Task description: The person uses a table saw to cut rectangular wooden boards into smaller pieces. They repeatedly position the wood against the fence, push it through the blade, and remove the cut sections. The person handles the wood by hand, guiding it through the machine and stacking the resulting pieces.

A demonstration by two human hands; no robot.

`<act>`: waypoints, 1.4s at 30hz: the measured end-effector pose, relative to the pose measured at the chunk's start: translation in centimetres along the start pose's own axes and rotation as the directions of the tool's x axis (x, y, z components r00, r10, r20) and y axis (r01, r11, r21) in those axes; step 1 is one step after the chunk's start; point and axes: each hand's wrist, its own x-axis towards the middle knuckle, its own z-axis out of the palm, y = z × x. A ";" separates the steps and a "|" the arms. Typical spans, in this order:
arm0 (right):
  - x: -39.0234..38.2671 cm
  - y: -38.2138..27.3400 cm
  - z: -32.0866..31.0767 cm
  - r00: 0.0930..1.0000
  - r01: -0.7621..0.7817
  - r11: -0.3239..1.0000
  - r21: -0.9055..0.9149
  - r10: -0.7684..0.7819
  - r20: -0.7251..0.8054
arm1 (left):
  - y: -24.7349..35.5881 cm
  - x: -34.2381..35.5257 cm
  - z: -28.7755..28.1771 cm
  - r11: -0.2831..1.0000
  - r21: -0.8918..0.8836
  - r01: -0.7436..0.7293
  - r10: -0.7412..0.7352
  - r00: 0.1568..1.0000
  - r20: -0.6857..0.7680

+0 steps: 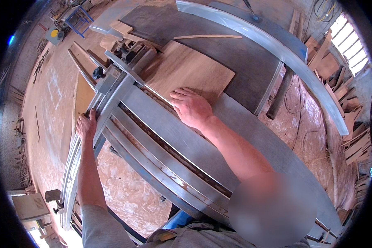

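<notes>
Upon the smooth grey metal table (pixel 260 132) lies the flat wooden board (pixel 194 66), brown, fine-grained, with straight edges. On its near side rests the right hand (pixel 191 108), palm down, its fingers close together and slightly bent, clamped on nothing; its forearm slants from the lower right. The left hand (pixel 86 124) touches the long shiny metal rail (pixel 113 97), arm stretched forward; whether its fingers are clamped, I cannot tell. Beyond the board lies a thin wooden strip (pixel 208 36).
</notes>
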 end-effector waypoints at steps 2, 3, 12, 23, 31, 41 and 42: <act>0.0 0.0 -0.1 1.000 0.001 1.000 -0.001 -0.001 0.006 | 0.1 -0.1 -0.1 1.000 0.000 -0.008 0.008 1.000 0.002; 0.0 0.0 -0.1 1.000 0.003 1.000 0.000 -0.003 0.005 | 0.1 -0.1 -0.2 1.000 0.000 -0.012 0.012 1.000 0.003; 0.1 -0.1 -0.3 1.000 0.012 1.000 0.024 -0.012 0.016 | 0.2 -0.4 -0.5 1.000 -0.003 0.001 -0.001 1.000 0.008; 0.0 0.1 0.2 0.991 0.057 0.997 0.054 -0.050 -0.124 | 0.7 -0.5 -1.1 1.000 -0.013 0.025 -0.025 0.999 0.031; 0.0 -0.2 -0.3 0.996 0.042 0.999 0.032 -0.040 -0.074 | 0.3 -0.4 -0.8 1.000 -0.017 0.019 -0.018 1.000 0.025; -0.2 -0.3 0.0 0.996 0.040 0.999 0.002 -0.040 -0.074 | 0.1 -0.4 -0.8 0.999 -0.031 0.017 -0.017 1.000 0.003; -0.2 -0.3 0.0 0.997 0.039 0.999 0.004 -0.038 -0.071 | 0.3 -0.5 -0.8 0.999 -0.040 0.019 -0.019 1.000 0.006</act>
